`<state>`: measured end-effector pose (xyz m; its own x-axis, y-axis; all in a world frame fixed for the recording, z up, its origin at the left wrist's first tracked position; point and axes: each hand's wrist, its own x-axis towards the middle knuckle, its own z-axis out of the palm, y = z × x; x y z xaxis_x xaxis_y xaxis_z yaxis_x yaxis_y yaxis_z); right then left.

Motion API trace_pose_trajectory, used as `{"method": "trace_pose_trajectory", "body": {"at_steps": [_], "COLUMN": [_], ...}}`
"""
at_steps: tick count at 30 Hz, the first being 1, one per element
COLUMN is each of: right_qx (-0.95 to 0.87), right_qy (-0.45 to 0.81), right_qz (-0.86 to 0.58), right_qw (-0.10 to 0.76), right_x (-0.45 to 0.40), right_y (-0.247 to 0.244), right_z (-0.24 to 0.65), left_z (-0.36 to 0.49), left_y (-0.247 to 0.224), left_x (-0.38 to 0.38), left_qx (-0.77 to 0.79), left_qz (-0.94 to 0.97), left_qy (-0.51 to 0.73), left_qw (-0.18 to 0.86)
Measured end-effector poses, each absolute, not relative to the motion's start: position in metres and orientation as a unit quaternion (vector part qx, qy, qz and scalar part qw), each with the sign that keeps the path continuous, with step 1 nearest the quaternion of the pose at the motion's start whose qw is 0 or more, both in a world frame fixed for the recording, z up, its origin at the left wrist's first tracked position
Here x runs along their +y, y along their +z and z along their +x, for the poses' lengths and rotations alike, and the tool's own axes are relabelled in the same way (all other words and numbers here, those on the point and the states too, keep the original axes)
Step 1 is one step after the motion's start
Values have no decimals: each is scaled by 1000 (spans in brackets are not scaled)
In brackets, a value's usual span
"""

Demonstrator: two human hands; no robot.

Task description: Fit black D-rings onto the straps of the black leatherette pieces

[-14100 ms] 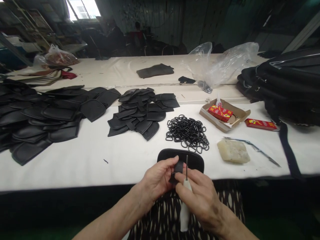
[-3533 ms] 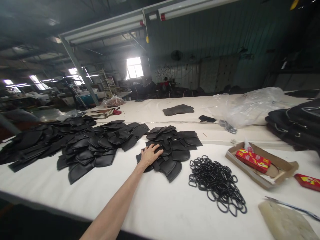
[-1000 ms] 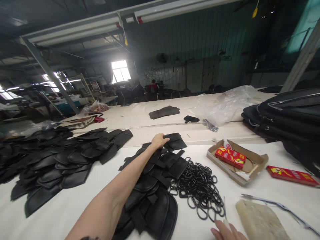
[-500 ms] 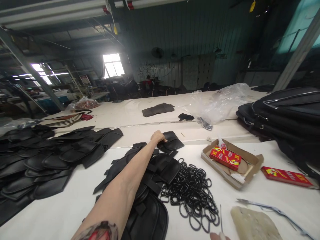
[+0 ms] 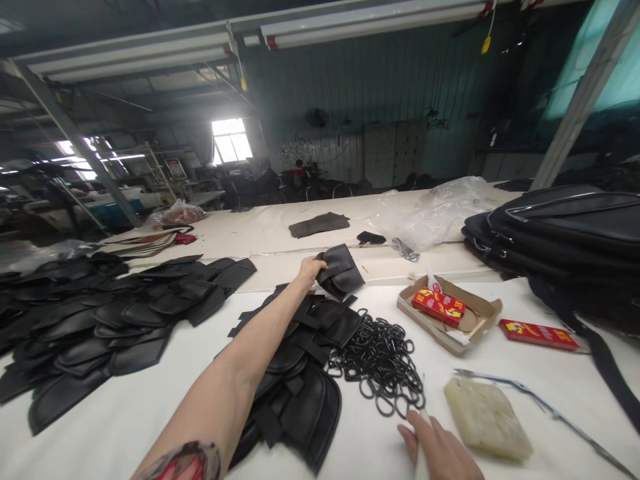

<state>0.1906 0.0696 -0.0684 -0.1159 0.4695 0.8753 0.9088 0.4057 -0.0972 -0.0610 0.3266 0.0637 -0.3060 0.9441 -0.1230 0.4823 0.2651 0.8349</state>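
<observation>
My left hand point(image 5: 311, 268) is closed on the near-left edge of a black leather pouch piece point(image 5: 342, 272) with a strap across it, lifted above the pile. Below my forearm lies a heap of similar black leather pieces point(image 5: 313, 400) with straps. To its right is a pile of black D-shaped rings point(image 5: 383, 363). At the bottom right, my right hand point(image 5: 440, 448) is closed round the pale handle of a thin, pointed awl point(image 5: 423, 417), its tip upward beside the rings.
A larger stack of black leather pieces point(image 5: 100, 327) covers the left. On the right are a cardboard tray point(image 5: 467, 337), a red box point(image 5: 539, 335), a yellowish block point(image 5: 487, 417), metal snips point(image 5: 543, 403) and black bags point(image 5: 550, 233). Clear plastic point(image 5: 445, 210) lies farther back.
My left hand has raised the black leather pouch piece off the pile and tilted it up. My right hand with the awl has come further into view. The camera view has shifted slightly.
</observation>
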Motion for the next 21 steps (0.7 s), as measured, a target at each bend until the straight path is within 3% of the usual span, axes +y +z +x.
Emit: {"method": "trace_pose_trajectory", "body": {"at_steps": [5, 9, 14, 21], "right_qx": [-726, -725, -728, -727], "right_qy": [-194, -192, -199, -209], "right_qz": [-473, -469, -473, -479], "right_qw": [460, 466, 454, 444], "right_x": [67, 67, 67, 66], "right_y": [-75, -76, -75, -72], "right_z": [194, 194, 195, 194], "left_z": [-74, -65, -47, -46], "left_y": [85, 71, 44, 54], "left_x": [314, 289, 275, 287], "left_qx": [709, 706, 702, 669], "left_qz": [514, 550, 606, 672], "left_qy": [317, 212, 116, -3], "left_qw": [363, 393, 356, 317]}}
